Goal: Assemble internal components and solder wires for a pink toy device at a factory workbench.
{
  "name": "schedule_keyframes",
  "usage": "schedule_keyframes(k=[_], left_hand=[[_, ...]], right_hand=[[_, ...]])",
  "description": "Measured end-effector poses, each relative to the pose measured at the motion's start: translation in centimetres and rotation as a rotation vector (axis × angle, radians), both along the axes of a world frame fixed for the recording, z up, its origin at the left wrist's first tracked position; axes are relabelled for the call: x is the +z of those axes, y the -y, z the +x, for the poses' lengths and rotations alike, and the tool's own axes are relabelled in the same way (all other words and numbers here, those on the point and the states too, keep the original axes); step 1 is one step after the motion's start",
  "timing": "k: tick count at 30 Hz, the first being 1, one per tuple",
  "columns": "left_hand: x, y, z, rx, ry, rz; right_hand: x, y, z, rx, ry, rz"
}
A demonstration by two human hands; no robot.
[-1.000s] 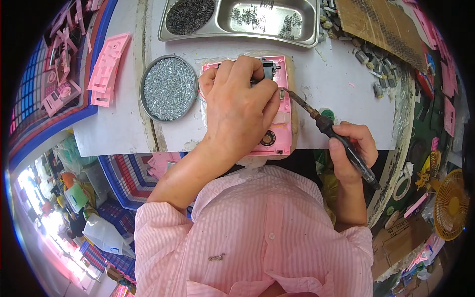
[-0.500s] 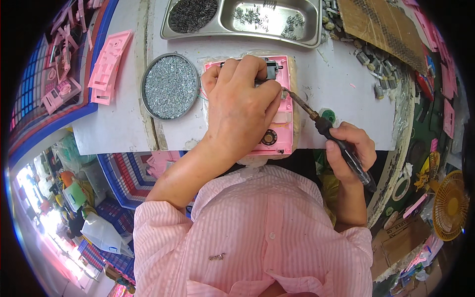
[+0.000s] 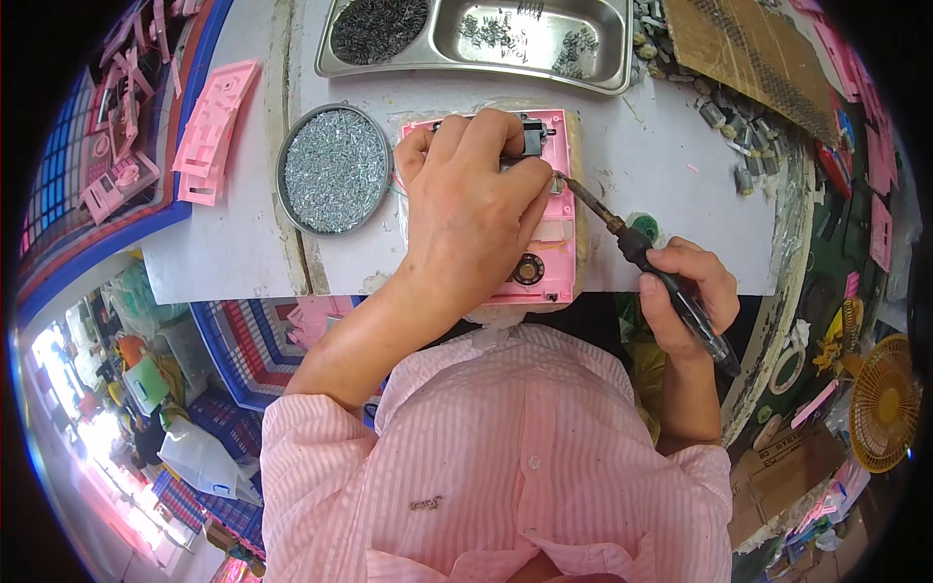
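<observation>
My right hand (image 3: 692,291) is closed around the black handle of a soldering iron (image 3: 637,243). The iron's tip meets a small metal part at the right side of a pink plastic housing (image 3: 556,231). Over that housing lies my left hand (image 3: 473,194), its fingers bent and pinching near the iron's tip. What the fingers hold is hidden beneath them. A small motor (image 3: 533,138) sits in the upper part of the housing, and a round black part (image 3: 529,269) sits near its lower edge. Thin wires emerge at the left, beside my hand.
Left of the housing stands a round tin (image 3: 333,175) full of small metal pins. A steel tray (image 3: 476,66) with dark springs lies beyond. Several small motors (image 3: 743,146) are heaped at the right by a cardboard sheet (image 3: 748,58). Pink panels (image 3: 216,131) lie at the left.
</observation>
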State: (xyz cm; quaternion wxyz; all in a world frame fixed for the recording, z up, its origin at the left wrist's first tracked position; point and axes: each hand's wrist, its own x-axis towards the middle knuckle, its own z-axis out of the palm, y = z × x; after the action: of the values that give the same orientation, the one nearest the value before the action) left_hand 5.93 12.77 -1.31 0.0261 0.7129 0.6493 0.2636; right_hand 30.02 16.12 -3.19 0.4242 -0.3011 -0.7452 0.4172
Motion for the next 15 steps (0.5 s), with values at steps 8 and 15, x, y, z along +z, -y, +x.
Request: schedule_keyframes(k=[8, 15], left_hand=[[-0.1, 0.1, 0.0, 0.0, -0.007, 0.011], [0.8, 0.4, -1.2, -0.086, 0.101, -0.028]], right_hand=[[0.0, -0.2, 1.4, -0.033, -0.035, 0.008], [-0.1, 0.1, 2.0, -0.102, -0.053, -0.016]])
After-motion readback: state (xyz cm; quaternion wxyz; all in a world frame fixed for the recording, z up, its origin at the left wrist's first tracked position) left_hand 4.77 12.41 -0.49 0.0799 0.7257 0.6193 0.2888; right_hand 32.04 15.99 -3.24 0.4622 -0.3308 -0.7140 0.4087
